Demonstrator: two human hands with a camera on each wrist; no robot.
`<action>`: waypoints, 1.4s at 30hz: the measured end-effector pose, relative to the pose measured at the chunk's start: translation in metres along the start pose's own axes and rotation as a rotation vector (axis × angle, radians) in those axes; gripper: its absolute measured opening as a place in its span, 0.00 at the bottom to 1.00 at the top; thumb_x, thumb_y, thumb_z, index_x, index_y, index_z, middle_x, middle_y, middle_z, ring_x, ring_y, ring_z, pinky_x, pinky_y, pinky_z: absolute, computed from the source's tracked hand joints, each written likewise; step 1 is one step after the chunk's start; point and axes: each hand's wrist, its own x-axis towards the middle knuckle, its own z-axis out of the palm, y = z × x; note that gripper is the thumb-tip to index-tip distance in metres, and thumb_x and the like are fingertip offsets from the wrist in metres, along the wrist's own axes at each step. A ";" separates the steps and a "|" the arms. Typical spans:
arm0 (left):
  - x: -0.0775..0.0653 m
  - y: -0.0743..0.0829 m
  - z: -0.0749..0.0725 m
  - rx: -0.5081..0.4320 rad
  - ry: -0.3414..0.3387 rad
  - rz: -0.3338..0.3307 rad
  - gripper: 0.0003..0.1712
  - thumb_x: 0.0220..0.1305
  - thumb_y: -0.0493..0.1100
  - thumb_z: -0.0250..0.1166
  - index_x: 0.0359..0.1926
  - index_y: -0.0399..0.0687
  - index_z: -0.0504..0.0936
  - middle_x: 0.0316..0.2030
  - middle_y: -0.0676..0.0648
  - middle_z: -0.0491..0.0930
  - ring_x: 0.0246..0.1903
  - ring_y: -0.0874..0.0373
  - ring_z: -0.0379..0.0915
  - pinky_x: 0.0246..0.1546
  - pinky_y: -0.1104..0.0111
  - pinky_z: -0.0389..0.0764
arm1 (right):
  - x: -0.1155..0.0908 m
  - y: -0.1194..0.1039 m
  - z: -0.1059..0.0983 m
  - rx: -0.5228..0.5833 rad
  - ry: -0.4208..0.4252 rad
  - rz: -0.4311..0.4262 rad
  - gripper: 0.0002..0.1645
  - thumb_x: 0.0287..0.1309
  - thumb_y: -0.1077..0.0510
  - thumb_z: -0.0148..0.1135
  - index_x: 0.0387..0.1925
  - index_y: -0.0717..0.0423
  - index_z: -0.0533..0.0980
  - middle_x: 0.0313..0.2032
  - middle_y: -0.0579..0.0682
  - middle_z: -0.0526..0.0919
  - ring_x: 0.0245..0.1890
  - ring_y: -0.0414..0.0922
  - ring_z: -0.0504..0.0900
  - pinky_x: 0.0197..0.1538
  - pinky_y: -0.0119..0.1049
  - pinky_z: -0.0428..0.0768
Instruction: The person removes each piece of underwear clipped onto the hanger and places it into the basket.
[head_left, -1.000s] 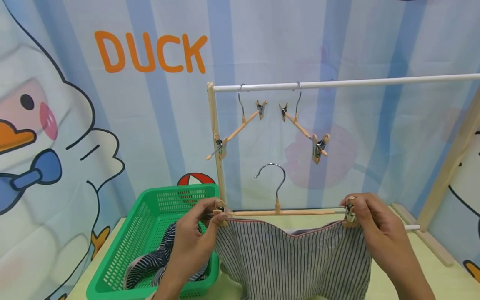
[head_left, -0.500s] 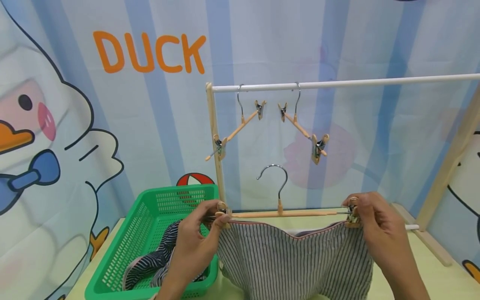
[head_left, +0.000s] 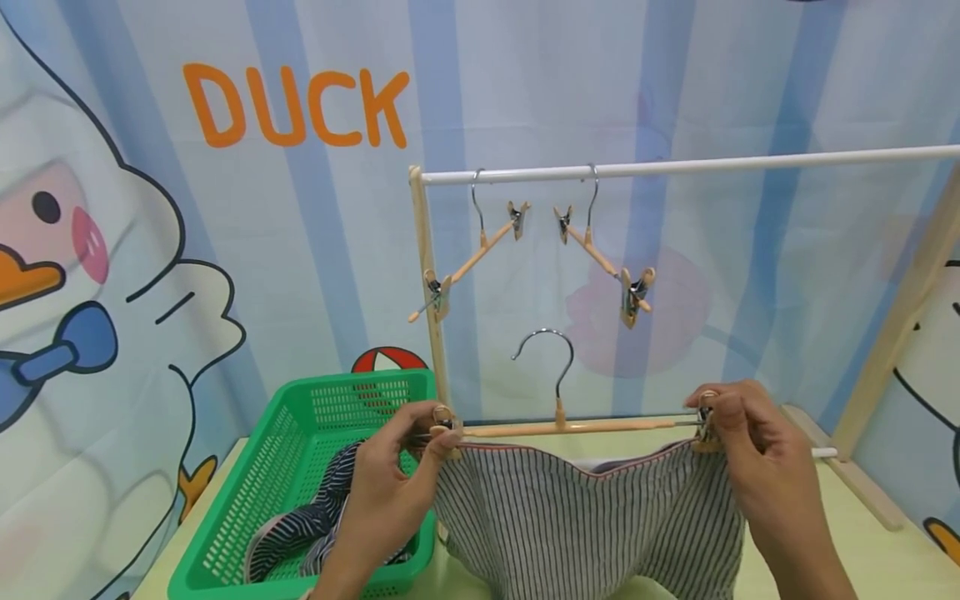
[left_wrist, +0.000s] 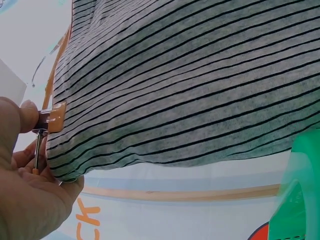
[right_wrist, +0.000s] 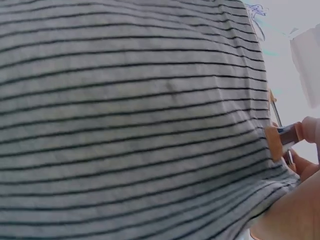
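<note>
A grey garment with dark stripes (head_left: 570, 517) hangs by its red-trimmed top edge from a clip hanger (head_left: 607, 426), whose metal hook points up. My left hand (head_left: 397, 475) pinches the clip at the hanger's left end. At the other end, my right hand (head_left: 772, 467) pinches the second clip between thumb and fingers. In the left wrist view, the orange clip (left_wrist: 56, 117) bites the cloth edge under the thumb. A matching clip (right_wrist: 273, 143) sits on the cloth in the right wrist view. The garment's lower part runs out of the head view.
Two bare clip hangers (head_left: 480, 254) hang from the white rail (head_left: 675, 168) of a wooden rack. Left of the hands stands a green basket (head_left: 300, 392) holding dark striped clothing (head_left: 307, 521). A duck-printed curtain (head_left: 360, 233) covers the back. The tabletop (head_left: 862, 558) is pale yellow.
Hanger and garment have shifted very slightly right and down with the left hand, while both hands keep their hold on the clips. The head view has moved a little.
</note>
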 end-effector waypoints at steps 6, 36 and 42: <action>-0.001 0.000 0.001 -0.005 -0.010 -0.011 0.09 0.67 0.42 0.62 0.48 0.54 0.78 0.33 0.54 0.80 0.30 0.67 0.76 0.31 0.71 0.80 | -0.001 -0.004 0.003 0.151 0.048 0.014 0.16 0.75 0.58 0.42 0.45 0.60 0.77 0.43 0.43 0.75 0.45 0.37 0.75 0.39 0.24 0.80; 0.001 -0.001 -0.001 0.013 -0.018 0.000 0.11 0.66 0.42 0.63 0.49 0.54 0.79 0.35 0.55 0.83 0.31 0.68 0.78 0.33 0.71 0.80 | -0.001 -0.005 0.003 0.178 0.132 0.022 0.16 0.73 0.60 0.47 0.41 0.65 0.80 0.36 0.46 0.76 0.37 0.40 0.75 0.36 0.26 0.80; 0.000 0.000 -0.001 0.025 -0.019 0.007 0.11 0.66 0.42 0.64 0.49 0.53 0.79 0.34 0.55 0.83 0.30 0.68 0.77 0.31 0.70 0.80 | -0.002 -0.005 0.003 0.135 0.142 0.029 0.17 0.73 0.60 0.47 0.41 0.64 0.81 0.35 0.46 0.75 0.34 0.40 0.74 0.35 0.27 0.81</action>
